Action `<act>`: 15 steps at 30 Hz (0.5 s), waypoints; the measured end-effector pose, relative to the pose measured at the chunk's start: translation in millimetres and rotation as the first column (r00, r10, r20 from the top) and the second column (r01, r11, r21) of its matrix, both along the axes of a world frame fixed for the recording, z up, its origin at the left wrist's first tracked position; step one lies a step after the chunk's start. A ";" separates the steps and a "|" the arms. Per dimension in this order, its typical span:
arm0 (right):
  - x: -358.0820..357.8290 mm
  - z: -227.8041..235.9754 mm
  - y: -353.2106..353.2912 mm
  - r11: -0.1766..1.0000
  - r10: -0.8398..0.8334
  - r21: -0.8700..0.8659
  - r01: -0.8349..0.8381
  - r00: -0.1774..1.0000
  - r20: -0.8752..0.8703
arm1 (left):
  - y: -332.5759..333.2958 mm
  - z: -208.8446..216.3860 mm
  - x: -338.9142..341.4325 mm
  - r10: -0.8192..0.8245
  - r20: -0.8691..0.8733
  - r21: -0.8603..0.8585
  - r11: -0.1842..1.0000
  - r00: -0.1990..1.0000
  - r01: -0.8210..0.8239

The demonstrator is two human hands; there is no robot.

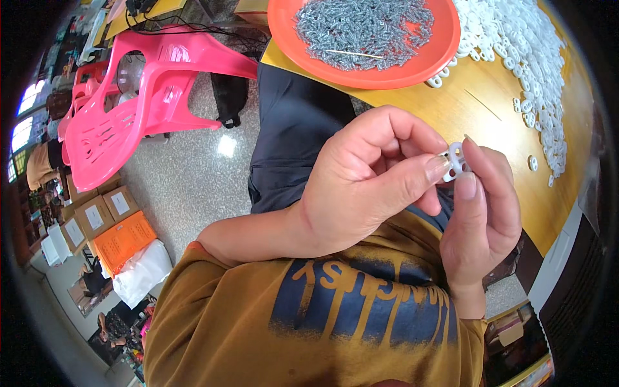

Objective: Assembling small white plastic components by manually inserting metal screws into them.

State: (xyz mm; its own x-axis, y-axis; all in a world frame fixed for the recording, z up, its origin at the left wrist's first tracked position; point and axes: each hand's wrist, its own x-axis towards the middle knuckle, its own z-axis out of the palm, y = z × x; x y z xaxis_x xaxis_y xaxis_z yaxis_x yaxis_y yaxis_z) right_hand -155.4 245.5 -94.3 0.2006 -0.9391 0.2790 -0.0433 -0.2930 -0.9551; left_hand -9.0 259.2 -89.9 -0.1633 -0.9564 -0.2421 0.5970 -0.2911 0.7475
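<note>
In front of my chest, both hands meet on a small white plastic piece with round holes (456,155), which looks like a cord-lock part. My left hand (367,184) pinches its left side between thumb and bent fingers. From the right, the thumb and index finger of my right hand (487,222) close on the same piece. The fingertips cover much of it, and I cannot make out whether a spring is in it. Beyond my hands, a round red tray (284,32) holds a heap of small metal springs (361,32), with a thin pale stick (354,54) lying across them.
A big pile of similar white pieces (516,45) spreads over the yellow table (464,90) at the right. One loose piece (532,163) and a thin stick (483,105) lie nearer. Left are a pink plastic chair (142,97), cardboard boxes (97,216) and a white bag (142,274).
</note>
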 end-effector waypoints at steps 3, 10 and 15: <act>-0.6 2.2 0.6 0.999 0.035 0.018 -0.035 0.998 0.046 | 0.1 -0.1 -0.4 -0.020 -0.001 -0.044 0.999 1.000 0.020; -2.1 0.9 -4.2 0.987 0.156 0.014 -0.159 0.977 0.144 | 1.5 2.7 2.2 -0.085 -0.111 -0.043 0.996 0.990 0.081; -7.8 3.6 -3.0 0.984 0.175 0.018 -0.177 0.980 0.093 | 2.7 2.0 6.1 -0.202 -0.115 -0.037 0.979 0.973 0.199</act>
State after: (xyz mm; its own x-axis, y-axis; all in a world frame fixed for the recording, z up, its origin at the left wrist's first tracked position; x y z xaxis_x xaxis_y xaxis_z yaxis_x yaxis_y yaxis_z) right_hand -163.2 242.5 -90.7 0.3384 -0.8984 0.2798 0.0936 -0.2637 -0.9600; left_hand -3.0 261.9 -87.9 -0.3784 -0.9068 -0.1859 0.6128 -0.3959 0.6839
